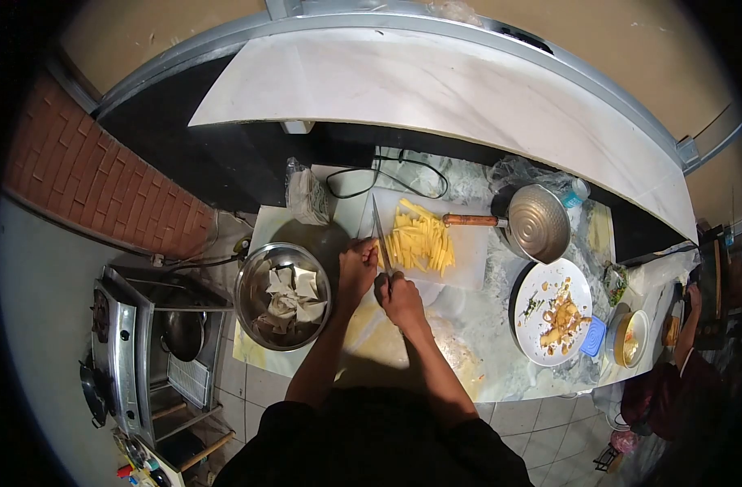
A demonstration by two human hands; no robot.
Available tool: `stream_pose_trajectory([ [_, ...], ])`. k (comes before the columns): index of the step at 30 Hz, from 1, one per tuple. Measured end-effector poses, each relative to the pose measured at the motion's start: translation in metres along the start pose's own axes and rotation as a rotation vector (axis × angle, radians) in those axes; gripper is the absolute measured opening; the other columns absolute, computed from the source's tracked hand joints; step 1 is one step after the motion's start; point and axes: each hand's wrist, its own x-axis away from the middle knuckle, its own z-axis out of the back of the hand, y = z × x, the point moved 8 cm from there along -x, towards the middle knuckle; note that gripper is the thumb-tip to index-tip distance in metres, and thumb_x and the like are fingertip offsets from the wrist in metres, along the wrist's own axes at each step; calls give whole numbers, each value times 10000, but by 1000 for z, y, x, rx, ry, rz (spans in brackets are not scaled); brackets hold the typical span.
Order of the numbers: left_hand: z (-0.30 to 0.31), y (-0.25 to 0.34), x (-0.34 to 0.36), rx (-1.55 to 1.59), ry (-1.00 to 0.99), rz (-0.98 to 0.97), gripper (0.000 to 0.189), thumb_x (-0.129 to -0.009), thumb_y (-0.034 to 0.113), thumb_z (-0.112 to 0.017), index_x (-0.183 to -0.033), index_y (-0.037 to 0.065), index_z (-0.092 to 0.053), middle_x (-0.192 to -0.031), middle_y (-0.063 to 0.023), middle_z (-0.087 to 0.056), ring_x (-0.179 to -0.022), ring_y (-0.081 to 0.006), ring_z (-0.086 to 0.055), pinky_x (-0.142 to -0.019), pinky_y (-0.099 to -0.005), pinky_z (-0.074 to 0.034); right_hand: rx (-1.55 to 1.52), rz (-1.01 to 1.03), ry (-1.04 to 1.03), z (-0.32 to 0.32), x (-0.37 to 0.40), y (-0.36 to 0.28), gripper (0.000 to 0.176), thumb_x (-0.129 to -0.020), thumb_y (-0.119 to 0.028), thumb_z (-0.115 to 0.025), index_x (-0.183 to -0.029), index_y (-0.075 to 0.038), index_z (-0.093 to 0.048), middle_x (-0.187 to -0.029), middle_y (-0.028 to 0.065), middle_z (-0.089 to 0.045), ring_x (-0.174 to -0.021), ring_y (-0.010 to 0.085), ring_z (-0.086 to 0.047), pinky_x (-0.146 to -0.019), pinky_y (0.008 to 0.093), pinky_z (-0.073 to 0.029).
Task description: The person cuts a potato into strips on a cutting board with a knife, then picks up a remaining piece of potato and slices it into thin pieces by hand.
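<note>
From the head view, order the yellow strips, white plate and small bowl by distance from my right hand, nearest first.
1. Yellow strips, on the board just beyond the right hand.
2. White plate, off to its right.
3. Small bowl, farther right, past the plate.

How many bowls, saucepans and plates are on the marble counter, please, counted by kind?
Bowls: 2, the steel bowl and the small bowl
Saucepan: 1
Plate: 1
Total: 4
</note>
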Motion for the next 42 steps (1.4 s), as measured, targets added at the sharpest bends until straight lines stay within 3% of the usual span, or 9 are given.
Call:
stream_pose_trajectory([
  [10, 0, -2, 0, 46, -10, 18, 203, -779, 36, -595, -973, 14, -647, -843, -150, -626, -674, -225, -641, -634, -299, -515, 51, 24, -36, -7, 3, -6, 280, -851, -201, -527, -943, 62, -496, -782, 304, -585, -786, 459, -575, -684, 508, -465],
  [16, -1, -4, 1, 99, -5, 25, 195, -779, 26, -591, -965, 4, -646, -863, -159, -625, -680, -229, -640, -636, -300, -515, 187, 96, 22, -17, 5, -1, 346, -855, -221, -517, -948, 107, -460, -765, 273, -597, -712, 430, -596, -644, 491, -480],
  [19, -2, -7, 1, 95, -6, 28, 198, -783, 22, -585, -971, 0, -642, -880, -166, -624, -689, -234, -642, -635, -298, -516, 221, 46, -7, -25, 4, 4, 366, -859, -233, -507, -938, 121, -463, -760, 262, -601, -682, 407, -609, -618, 466, -497],
  [21, -2, -5, 2, 95, -8, 23, 199, -785, 21, -583, -975, 0, -640, -886, -169, -623, -695, -236, -643, -634, -297, -516, 329, 58, 43, -22, 2, 0, 239, -831, -176, -543, -856, 57, -492, -731, 206, -625, -707, 343, -650, -597, 395, -533],
  [26, -3, -5, 0, 34, -72, 53, 231, -817, 83, -580, -1036, 26, -625, -931, -143, -634, -706, -213, -644, -668, -312, -510, 308, -14, 13, -22, -6, 4, 254, -838, -184, -539, -879, 61, -488, -766, 224, -630, -740, 354, -647, -641, 415, -527],
  [33, 0, 0, 2, -65, -37, 9, 211, -791, 30, -584, -995, 15, -637, -903, -150, -621, -715, -240, -644, -663, -309, -513, 200, -96, -46, -19, 4, 12, 308, -850, -239, -526, -922, 58, -486, -806, 242, -627, -785, 397, -625, -694, 456, -503],
  [42, -2, -10, 0, 34, -9, 11, 212, -795, 35, -596, -1000, -1, -638, -840, -138, -652, -703, -173, -650, -619, -254, -513, 122, -5, 50, -9, 1, 8, 307, -842, -234, -520, -917, 62, -489, -753, 284, -594, -732, 448, -586, -654, 502, -478],
])
